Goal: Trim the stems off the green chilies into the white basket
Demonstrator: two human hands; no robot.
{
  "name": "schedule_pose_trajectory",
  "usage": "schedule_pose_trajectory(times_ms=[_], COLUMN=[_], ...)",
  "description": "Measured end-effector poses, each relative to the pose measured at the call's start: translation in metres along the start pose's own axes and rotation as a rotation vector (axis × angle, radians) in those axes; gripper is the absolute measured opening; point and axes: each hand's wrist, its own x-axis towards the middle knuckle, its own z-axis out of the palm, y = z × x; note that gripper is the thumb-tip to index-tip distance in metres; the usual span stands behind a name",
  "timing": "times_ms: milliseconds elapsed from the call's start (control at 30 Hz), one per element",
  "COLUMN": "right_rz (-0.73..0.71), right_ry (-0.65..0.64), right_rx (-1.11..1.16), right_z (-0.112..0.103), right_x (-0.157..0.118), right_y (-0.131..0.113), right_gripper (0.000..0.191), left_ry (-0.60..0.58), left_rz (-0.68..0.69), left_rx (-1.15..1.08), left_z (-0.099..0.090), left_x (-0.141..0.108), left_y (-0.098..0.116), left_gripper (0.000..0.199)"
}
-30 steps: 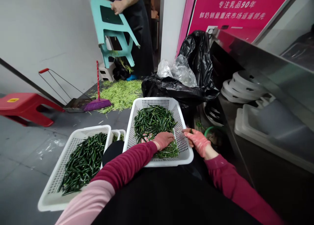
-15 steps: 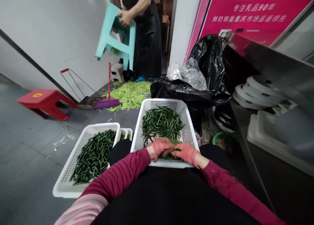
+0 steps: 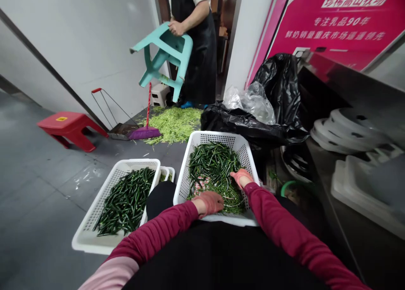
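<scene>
A white perforated basket (image 3: 249, 155) stands in front of me, holding dark green chili-like pods (image 3: 215, 159) at the back and thinner green stems (image 3: 232, 197) at the front right. My left hand (image 3: 211, 202), in an orange glove, rests at the front of this basket beside the stems, its fingertips hidden. Over the pods on the right side is my right hand (image 3: 241, 177), also gloved, with its fingers bent toward the pile; what it holds, if anything, is too small to tell. More dark green pods (image 3: 126, 201) fill a second white basket (image 3: 85, 222) at the left.
A person in a black apron (image 3: 201, 58) holds a teal stool (image 3: 167, 55). Light green scraps (image 3: 175, 123) cover the floor near a purple broom (image 3: 144, 132). A red stool (image 3: 71, 123) stands left; black bags (image 3: 278, 96) lie behind the basket, and a metal counter stands right.
My hands have moved apart, the right one forward over the pods, the left one staying near the front. The teal stool has been tilted round in the person's hand. The view has shifted slightly.
</scene>
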Motion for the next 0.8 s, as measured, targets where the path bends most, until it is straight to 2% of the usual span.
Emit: schedule_pose_trajectory(times_ms=[100,267,333,400,467,533,567,633,700,733,800], right_rz=[0.041,-0.014,-0.036,-0.088,-0.156,-0.196,-0.197,-0.178,-0.156,-0.145,-0.139], right_ry=[0.029,0.031,0.029,0.030,-0.017,-0.158,-0.253,-0.427,-0.528,-0.553,-0.584], right_rx=[-0.103,-0.179,-0.187,-0.149,0.043,0.398,0.590,0.883,1.034,1.068,1.096], right_z=[0.005,0.005,-0.001,-0.007,-0.013,-0.016,-0.017,-0.015,-0.011,-0.009,-0.005], right_x=[0.005,-0.004,-0.014,-0.028,-0.046,-0.065,-0.074,-0.089,-0.098,-0.101,-0.104], right_y=[0.000,0.005,0.009,0.014,0.020,0.025,0.026,0.026,0.024,0.023,0.021], right_gripper=[0.041,0.036,0.032,0.027,0.023,0.022,0.024,0.028,0.029,0.029,0.028], left_ry=[-0.026,0.020,0.064,0.173,0.313,0.371,0.340,0.195,0.076,0.066,0.139], left_rz=[-0.034,-0.023,-0.059,-0.113,-0.130,-0.100,-0.075,-0.031,0.006,0.009,-0.018], left_rx=[-0.055,-0.149,-0.245,-0.380,-0.532,-0.706,-0.807,-1.005,-1.128,-1.135,-1.080], left_z=[-0.001,-0.007,-0.007,-0.006,-0.005,-0.006,-0.006,-0.007,-0.009,-0.009,-0.010], left_x=[-0.005,-0.010,-0.010,-0.007,-0.002,0.004,0.006,0.008,0.006,0.003,-0.003], left_y=[0.004,0.007,0.005,0.002,0.001,0.004,0.007,0.015,0.024,0.027,0.029], left_gripper=[0.024,0.021,0.020,0.021,0.024,0.028,0.030,0.035,0.040,0.041,0.039])
